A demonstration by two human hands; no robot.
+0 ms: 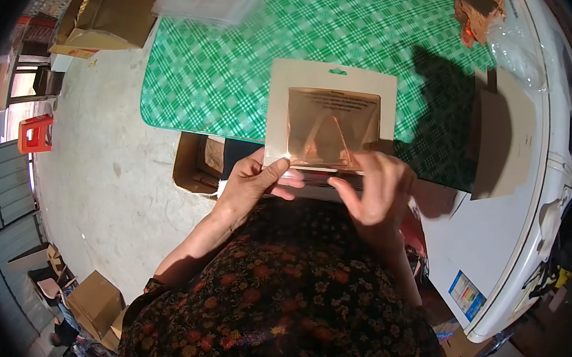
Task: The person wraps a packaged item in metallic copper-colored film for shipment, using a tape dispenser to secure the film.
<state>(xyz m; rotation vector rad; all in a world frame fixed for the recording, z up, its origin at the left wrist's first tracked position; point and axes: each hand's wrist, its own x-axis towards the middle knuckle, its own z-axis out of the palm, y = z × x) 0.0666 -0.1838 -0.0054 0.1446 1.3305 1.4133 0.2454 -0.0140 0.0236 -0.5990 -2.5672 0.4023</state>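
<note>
Card backing [333, 87] with its clear blister pocket [332, 129] is held upright over the green checked table [220, 71], pinched at its near edge by left hand [251, 186] and right hand [375, 190]; pocket's contents can't be told.

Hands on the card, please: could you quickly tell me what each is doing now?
Left hand: closed, pinching the backing card at its lower left corner.
Right hand: gripping the card's lower right edge.

Location: a small packing workshop. Indicators: bare concrete floor [97, 162], stacked cardboard boxes [95, 301], green checked table cover [241, 66].
</note>
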